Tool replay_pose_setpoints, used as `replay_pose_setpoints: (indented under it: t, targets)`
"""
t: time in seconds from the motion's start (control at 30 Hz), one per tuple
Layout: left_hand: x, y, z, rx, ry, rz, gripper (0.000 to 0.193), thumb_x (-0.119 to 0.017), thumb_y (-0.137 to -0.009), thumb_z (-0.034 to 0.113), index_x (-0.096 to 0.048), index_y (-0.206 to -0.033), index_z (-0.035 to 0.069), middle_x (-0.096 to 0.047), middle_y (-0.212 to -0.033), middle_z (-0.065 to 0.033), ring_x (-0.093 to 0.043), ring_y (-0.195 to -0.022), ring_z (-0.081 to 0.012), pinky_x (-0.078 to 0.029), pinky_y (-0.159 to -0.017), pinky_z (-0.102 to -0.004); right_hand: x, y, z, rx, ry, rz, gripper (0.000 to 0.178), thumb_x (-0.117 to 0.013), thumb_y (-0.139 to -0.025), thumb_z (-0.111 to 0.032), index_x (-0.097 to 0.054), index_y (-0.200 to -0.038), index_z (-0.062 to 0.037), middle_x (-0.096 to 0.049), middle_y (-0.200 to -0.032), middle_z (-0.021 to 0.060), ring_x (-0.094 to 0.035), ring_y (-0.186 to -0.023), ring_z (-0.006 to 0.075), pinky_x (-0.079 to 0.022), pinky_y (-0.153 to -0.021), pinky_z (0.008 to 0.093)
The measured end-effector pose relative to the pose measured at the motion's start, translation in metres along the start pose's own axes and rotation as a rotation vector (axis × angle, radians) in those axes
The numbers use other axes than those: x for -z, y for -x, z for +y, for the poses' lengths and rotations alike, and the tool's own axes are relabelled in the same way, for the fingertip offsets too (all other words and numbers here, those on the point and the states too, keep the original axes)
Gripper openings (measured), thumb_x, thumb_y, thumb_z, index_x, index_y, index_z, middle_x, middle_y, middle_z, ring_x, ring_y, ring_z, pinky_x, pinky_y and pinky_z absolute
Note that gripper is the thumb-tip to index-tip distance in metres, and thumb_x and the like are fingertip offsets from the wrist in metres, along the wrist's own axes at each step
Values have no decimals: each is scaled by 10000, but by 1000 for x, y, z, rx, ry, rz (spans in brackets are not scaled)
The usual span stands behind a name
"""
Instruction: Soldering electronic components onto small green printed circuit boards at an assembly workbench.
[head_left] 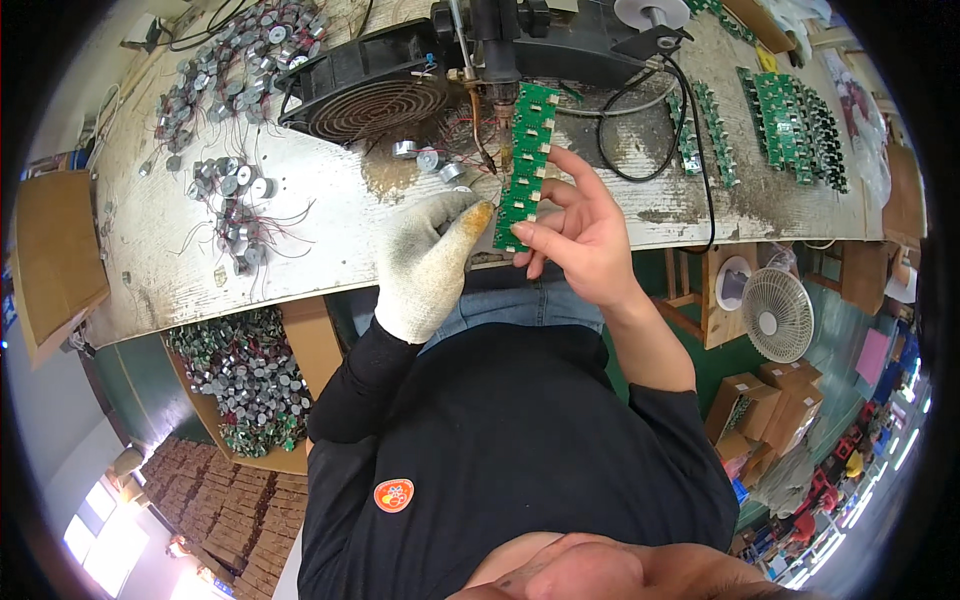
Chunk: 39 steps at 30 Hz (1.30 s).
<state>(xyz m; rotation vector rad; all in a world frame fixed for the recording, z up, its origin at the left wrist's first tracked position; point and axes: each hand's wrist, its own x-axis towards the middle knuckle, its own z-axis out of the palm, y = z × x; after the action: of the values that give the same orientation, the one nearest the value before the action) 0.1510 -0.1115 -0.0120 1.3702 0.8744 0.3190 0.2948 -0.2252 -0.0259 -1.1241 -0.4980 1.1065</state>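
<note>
The person stands at the near edge of a worn, stained workbench [300,215]. The right hand [580,245], bare, pinches a long green circuit board strip [524,165] by its lower end, thumb on one face and fingers curled behind the other. The left hand [430,262], in a white knit glove, is closed loosely with its fingertips touching the strip's lower left edge, steadying it. The strip is held upright above the bench, and its top end sits just beside the tip of the fixed soldering head [492,70] at the far middle of the bench, next to the black fan unit [375,100].

To do this step well, in my judgement:

1. Keep the bare-hand pinch on the board edges only, clear of the small white parts along its face.
2. Use the gloved fingertips as a guide, not a clamp, so the strip can be indexed one position at a time.
3. Hold the strip square to the tip; a tilted strip would likely meet the tip off the pad.
4. Keep the bare fingers low on the strip, well away from the hot end.

Three small round motors [428,160] lie on the bench just left of the strip. More motors with red leads [235,205] are scattered toward the far left corner. Finished green boards [795,125] lie toward the far right corner. A bin of motors [245,375] sits below the near left edge.
</note>
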Motion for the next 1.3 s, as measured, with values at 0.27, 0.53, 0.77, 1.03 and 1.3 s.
replay_pose_setpoints:
  t: [0.27,0.53,0.77,1.03,1.3]
  targets:
    - [-3,-4,-4,-129,-47,39,215,-627,-907,163,-642,-905,-51,-625,-773,-69,-574,-709,-106,-458,-648,-265,0,2,-1,4,-20,-16,730,-620,-828,99,-264,-1448,-48,-569,-1090,172,-658,-684,171,-546,-510,239]
    - [-2,-5,8,-73,-87,52,193,-657,-863,138,-646,-875,-55,-647,-779,-85,-594,-726,-106,-472,-655,-263,-1,1,0,52,-28,0,718,-606,-834,109,-264,-1447,-36,-568,-1098,182,-657,-671,179,-552,-520,248]
    - [-3,-8,5,-141,-43,62,173,-656,-857,129,-659,-846,-43,-658,-745,-76,-592,-696,-105,-472,-638,-264,-2,0,-2,58,-20,12,712,-595,-836,114,-256,-1447,-28,-572,-1091,189,-660,-673,184,-550,-525,250]
    - [0,-6,14,-88,-86,24,188,-646,-893,153,-647,-900,-35,-648,-780,-47,-573,-711,-81,-459,-644,-241,-5,0,-8,61,-15,15,713,-598,-836,110,-256,-1446,-30,-574,-1084,185,-664,-679,188,-548,-528,254]
    - [-2,-8,2,-149,-111,79,190,-654,-874,136,-657,-835,-50,-645,-722,-59,-571,-669,-89,-458,-603,-262,-2,1,1,55,-21,10,720,-607,-835,105,-260,-1448,-42,-576,-1081,182,-666,-673,189,-548,-532,254]
